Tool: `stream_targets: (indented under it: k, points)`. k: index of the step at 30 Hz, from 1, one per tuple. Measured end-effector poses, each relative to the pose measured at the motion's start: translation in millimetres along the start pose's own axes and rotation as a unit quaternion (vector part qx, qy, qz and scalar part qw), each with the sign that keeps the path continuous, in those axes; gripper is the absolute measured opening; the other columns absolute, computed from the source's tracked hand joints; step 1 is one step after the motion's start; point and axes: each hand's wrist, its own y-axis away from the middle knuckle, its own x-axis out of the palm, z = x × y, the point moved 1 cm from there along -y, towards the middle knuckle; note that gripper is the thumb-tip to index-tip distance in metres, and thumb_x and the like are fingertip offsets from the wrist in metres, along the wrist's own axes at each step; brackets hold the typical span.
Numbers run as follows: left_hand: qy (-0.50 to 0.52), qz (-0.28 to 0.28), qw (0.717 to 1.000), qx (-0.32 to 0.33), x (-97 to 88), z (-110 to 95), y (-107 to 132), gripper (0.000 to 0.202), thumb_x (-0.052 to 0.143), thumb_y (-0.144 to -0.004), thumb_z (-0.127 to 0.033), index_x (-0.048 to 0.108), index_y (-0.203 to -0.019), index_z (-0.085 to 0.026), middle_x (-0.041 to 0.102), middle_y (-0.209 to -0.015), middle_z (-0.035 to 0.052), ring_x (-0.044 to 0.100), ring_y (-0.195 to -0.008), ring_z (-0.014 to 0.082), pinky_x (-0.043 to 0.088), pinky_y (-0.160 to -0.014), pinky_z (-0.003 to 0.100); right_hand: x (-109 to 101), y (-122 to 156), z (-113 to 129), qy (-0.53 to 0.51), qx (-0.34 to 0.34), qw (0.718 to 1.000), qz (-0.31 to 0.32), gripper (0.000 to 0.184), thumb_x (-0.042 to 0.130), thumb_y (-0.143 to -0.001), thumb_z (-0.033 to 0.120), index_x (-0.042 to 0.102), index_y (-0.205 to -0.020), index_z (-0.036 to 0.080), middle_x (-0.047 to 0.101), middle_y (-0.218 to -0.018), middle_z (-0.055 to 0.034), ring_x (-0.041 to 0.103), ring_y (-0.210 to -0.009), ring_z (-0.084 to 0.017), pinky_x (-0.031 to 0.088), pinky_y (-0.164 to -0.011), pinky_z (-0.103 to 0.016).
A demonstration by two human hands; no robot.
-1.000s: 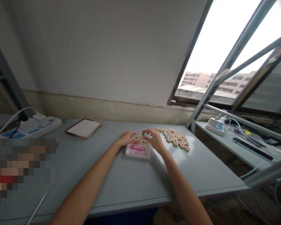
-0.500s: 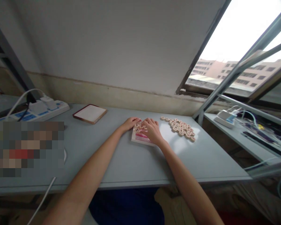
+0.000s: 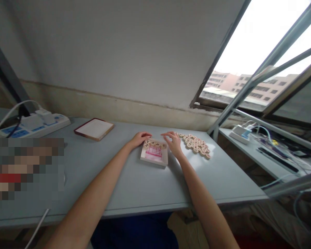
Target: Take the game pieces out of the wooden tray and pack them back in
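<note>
A shallow white box [image 3: 153, 161] lies on the desk in front of me. Along its far side sits a row of round wooden Chinese chess pieces [image 3: 155, 145], and a pink grid pattern shows on its bare floor. My left hand [image 3: 140, 138] grips the far left corner of the box, fingers bent along the back edge. Just above the far right corner is my right hand [image 3: 173, 141], thumb and fingers apart, with nothing visible between them. More loose chess pieces [image 3: 196, 143] lie in a flat cluster to the right.
A shallow lid with a dark red and wooden rim [image 3: 94, 129] lies at the back left. White power strips stand at the left [image 3: 33, 126] and on the right-hand shelf [image 3: 239, 134]. A metal post [image 3: 214, 133] rises at the desk's right edge. Blurred blocks hide the left front.
My right hand has lifted off the box's middle and moved back to its far right corner, uncovering the row of pieces and the pink grid. My left hand stays at the left corner.
</note>
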Motion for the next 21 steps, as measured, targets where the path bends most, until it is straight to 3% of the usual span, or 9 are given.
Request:
stream_targets:
  k: [3,7,12,17,21]
  points:
    - [0.003,-0.008,1.000,-0.016,-0.2,-0.4,0.5,0.027,0.048,-0.069,-0.021,0.062,-0.090,-0.009,0.064,-0.089,0.0085,0.058,-0.079,0.0150,0.043,-0.073,0.026,-3.3,-2.4,-37.8,0.118,0.080,0.987,-0.070,0.031,0.045,-0.081,0.031,0.056,-0.109,0.028,0.044,-0.122,-0.0086,0.034,-0.111,-0.028,0.023,-0.088,-0.051]
    - [-0.017,-0.013,1.000,-0.018,0.8,-2.0,1.7,0.026,0.047,-0.068,-0.018,0.063,-0.086,-0.010,0.065,-0.089,0.0077,0.058,-0.079,0.0151,0.043,-0.074,0.026,-0.8,0.8,-63.8,0.176,0.124,0.977,0.001,0.034,0.041,-0.082,0.034,0.050,-0.115,0.029,0.039,-0.130,-0.0072,0.026,-0.120,-0.030,0.013,-0.089,-0.062]
    - [-0.038,-0.013,0.999,-0.009,0.9,-1.6,1.9,0.027,0.047,-0.068,-0.021,0.063,-0.086,-0.010,0.064,-0.088,0.0080,0.057,-0.080,0.0163,0.043,-0.074,0.027,-2.9,2.6,-53.0,0.186,0.067,0.980,-0.012,0.020,0.042,-0.082,0.025,0.058,-0.094,0.023,0.058,-0.107,-0.0070,0.043,-0.107,-0.025,0.006,-0.093,-0.059]
    - [-0.047,-0.011,0.999,-0.017,1.5,-2.4,2.6,0.027,0.047,-0.068,-0.021,0.062,-0.087,-0.010,0.064,-0.089,0.0081,0.057,-0.080,0.0160,0.044,-0.074,0.028,-12.3,1.7,-38.0,0.148,0.050,0.988,-0.010,0.011,0.051,-0.076,0.029,0.059,-0.075,0.020,0.064,-0.081,-0.0040,0.051,-0.091,-0.023,0.018,-0.091,-0.050]
    - [-0.055,-0.013,0.998,-0.019,2.1,-6.5,4.1,0.024,0.048,-0.068,-0.019,0.063,-0.085,-0.011,0.065,-0.088,0.0072,0.057,-0.081,0.0153,0.044,-0.075,0.026,-25.6,-1.4,-25.3,0.019,0.073,0.996,-0.038,0.020,0.056,-0.072,0.037,0.059,-0.084,0.021,0.063,-0.080,-0.0027,0.055,-0.075,-0.019,0.033,-0.080,-0.038]
